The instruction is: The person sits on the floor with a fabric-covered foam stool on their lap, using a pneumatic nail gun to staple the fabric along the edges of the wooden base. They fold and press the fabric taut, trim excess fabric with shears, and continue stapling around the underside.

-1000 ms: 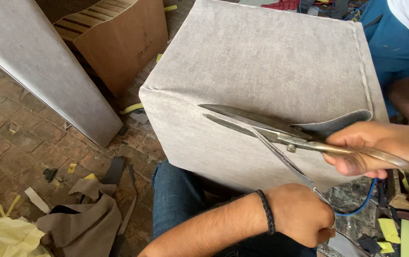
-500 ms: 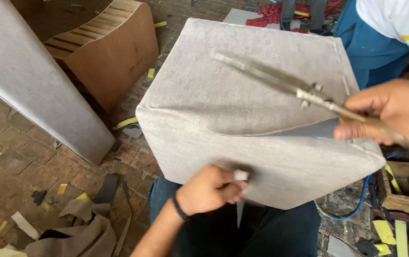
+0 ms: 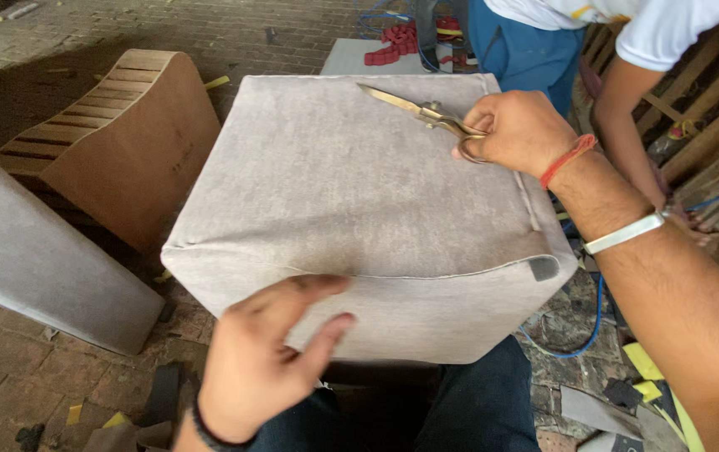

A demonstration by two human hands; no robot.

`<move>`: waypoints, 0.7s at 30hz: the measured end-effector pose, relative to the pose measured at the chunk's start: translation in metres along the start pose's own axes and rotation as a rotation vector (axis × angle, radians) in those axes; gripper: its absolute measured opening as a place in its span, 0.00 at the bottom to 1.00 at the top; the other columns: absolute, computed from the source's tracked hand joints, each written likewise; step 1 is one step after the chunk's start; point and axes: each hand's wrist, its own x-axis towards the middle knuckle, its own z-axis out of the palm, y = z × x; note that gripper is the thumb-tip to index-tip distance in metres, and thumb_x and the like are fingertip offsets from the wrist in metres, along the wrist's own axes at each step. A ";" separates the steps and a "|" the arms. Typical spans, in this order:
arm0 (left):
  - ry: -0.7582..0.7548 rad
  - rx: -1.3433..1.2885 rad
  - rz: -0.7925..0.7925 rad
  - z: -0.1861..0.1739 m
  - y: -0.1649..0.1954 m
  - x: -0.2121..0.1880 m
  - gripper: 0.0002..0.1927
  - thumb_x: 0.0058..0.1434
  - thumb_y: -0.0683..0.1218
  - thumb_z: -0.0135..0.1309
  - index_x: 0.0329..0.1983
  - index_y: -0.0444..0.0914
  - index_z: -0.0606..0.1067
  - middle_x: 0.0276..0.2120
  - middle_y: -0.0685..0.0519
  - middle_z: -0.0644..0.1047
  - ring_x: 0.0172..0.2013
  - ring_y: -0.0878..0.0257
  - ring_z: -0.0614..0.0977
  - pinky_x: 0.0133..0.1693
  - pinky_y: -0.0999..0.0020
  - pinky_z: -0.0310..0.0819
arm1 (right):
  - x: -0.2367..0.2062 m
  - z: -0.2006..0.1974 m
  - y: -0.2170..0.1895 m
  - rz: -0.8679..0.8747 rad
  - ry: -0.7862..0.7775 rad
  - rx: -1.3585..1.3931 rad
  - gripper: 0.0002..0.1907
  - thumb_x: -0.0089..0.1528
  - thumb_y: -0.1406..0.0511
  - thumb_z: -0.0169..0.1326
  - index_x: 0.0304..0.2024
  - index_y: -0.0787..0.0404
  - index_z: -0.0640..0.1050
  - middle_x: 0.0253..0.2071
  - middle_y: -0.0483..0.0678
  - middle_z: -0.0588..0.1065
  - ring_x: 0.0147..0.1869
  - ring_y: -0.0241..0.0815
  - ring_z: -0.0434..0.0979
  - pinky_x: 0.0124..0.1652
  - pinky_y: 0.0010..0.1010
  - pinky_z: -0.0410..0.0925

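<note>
A cube-shaped cushion covered in grey fabric [image 3: 359,192] rests on my lap. My right hand [image 3: 518,130] grips the handles of a pair of metal scissors [image 3: 414,107], whose closed blades lie flat on the cube's far top edge and point left. My left hand [image 3: 267,360] hovers with fingers apart against the cube's near side face, holding nothing. A small loose flap of fabric [image 3: 544,268] sticks out at the cube's near right corner.
A curved wooden frame piece [image 3: 125,134] stands to the left, next to a grey upholstered panel [image 3: 33,259]. Another person in a white shirt and blue trousers [image 3: 560,33] is behind the cube. Fabric and foam scraps [image 3: 644,368] litter the brick floor; a blue cable [image 3: 594,310] runs at right.
My right hand lowered the scissors from mid-air onto the cube's far top edge. My left hand let go of the cube's lower front and opened. The cube now sits flatter in view.
</note>
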 end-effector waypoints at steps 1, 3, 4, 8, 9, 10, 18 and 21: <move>-0.018 -0.074 0.173 0.015 0.012 0.011 0.17 0.59 0.49 0.63 0.48 0.37 0.80 0.44 0.48 0.84 0.44 0.54 0.88 0.46 0.64 0.83 | -0.009 -0.004 0.000 -0.108 0.057 0.066 0.19 0.53 0.63 0.68 0.45 0.60 0.82 0.38 0.49 0.81 0.42 0.41 0.82 0.44 0.31 0.72; -0.018 0.034 0.352 0.045 0.031 0.036 0.21 0.57 0.49 0.63 0.51 0.35 0.79 0.48 0.44 0.82 0.52 0.47 0.83 0.53 0.58 0.77 | -0.048 -0.020 0.003 -0.298 0.191 0.055 0.14 0.58 0.69 0.63 0.47 0.61 0.82 0.49 0.51 0.80 0.52 0.45 0.81 0.52 0.32 0.72; 0.009 0.070 0.409 0.061 0.036 0.049 0.22 0.54 0.50 0.63 0.49 0.34 0.79 0.47 0.43 0.81 0.50 0.46 0.83 0.52 0.58 0.77 | -0.072 -0.025 0.006 -0.396 0.256 0.047 0.14 0.60 0.73 0.60 0.49 0.62 0.82 0.54 0.51 0.80 0.58 0.46 0.80 0.56 0.33 0.71; -0.005 0.142 0.486 0.110 0.043 0.083 0.15 0.57 0.48 0.61 0.45 0.37 0.79 0.44 0.46 0.82 0.44 0.50 0.85 0.47 0.59 0.78 | -0.144 -0.035 0.020 -0.307 -0.042 0.338 0.21 0.51 0.77 0.56 0.47 0.61 0.82 0.53 0.49 0.80 0.58 0.44 0.81 0.56 0.32 0.72; -0.040 0.145 0.465 0.118 0.042 0.088 0.10 0.61 0.46 0.61 0.43 0.39 0.79 0.43 0.48 0.83 0.43 0.52 0.85 0.46 0.59 0.79 | -0.153 -0.035 0.023 -0.322 -0.103 0.384 0.25 0.47 0.77 0.55 0.48 0.63 0.82 0.55 0.50 0.79 0.60 0.45 0.80 0.57 0.33 0.71; -0.039 0.183 0.442 0.125 0.042 0.092 0.09 0.61 0.45 0.60 0.44 0.39 0.80 0.39 0.49 0.82 0.40 0.52 0.85 0.42 0.59 0.79 | -0.157 -0.033 0.026 -0.347 -0.060 0.391 0.24 0.48 0.76 0.57 0.48 0.63 0.81 0.55 0.51 0.79 0.61 0.46 0.79 0.58 0.34 0.70; -0.248 0.157 0.215 0.116 0.060 0.105 0.14 0.62 0.57 0.58 0.35 0.42 0.82 0.27 0.50 0.82 0.28 0.49 0.83 0.29 0.53 0.75 | -0.168 0.004 0.024 -0.304 0.451 0.212 0.17 0.55 0.79 0.56 0.44 0.64 0.84 0.44 0.52 0.82 0.46 0.45 0.86 0.46 0.30 0.76; -0.266 0.101 0.158 0.111 0.054 0.119 0.16 0.68 0.58 0.53 0.37 0.44 0.82 0.30 0.52 0.83 0.30 0.50 0.83 0.32 0.56 0.76 | -0.172 0.015 0.029 -0.427 0.546 0.231 0.16 0.58 0.80 0.54 0.46 0.66 0.82 0.46 0.53 0.82 0.51 0.47 0.86 0.49 0.29 0.77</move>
